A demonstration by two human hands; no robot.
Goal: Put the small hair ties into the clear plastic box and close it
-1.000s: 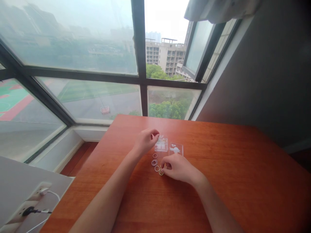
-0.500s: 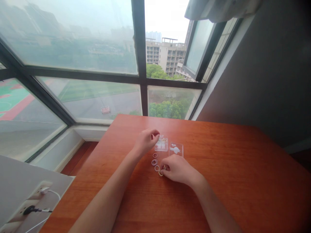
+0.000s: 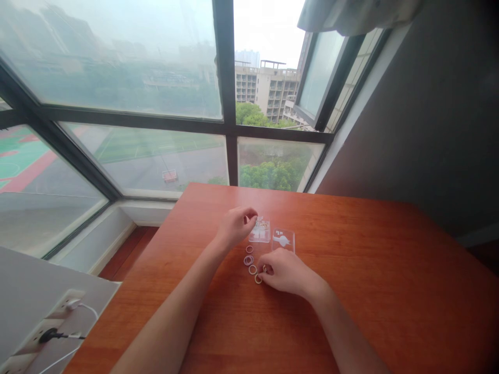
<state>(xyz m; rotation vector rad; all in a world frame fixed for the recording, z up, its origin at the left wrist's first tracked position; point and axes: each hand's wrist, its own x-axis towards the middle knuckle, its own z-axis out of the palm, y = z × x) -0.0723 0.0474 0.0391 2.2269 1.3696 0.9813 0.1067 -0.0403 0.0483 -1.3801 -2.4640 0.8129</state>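
Observation:
A small clear plastic box (image 3: 260, 236) stands on the table with several tiny pieces inside. My left hand (image 3: 236, 226) is closed at its far left edge, thumb and index finger pinched there. To the right lies a clear lid (image 3: 284, 240) with a white print, partly covered by my right hand (image 3: 286, 270). That hand is closed, its fingertips on a pale yellow ring (image 3: 258, 279) lying on the table. More small items show partly under its curled fingers. A pinkish ring (image 3: 249, 249), a pair of nested rings (image 3: 248, 260) and a pale ring (image 3: 252, 269) form a line beside it.
The brown wooden table (image 3: 370, 270) ends at a large window with dark frames (image 3: 230, 156). A wall socket strip with a black plug (image 3: 49, 336) and a white plug (image 3: 72, 305) is at the lower left.
Almost nothing differs. Both hands stay in place, the left at the box and the right at the yellow ring; the whole view has shifted very slightly.

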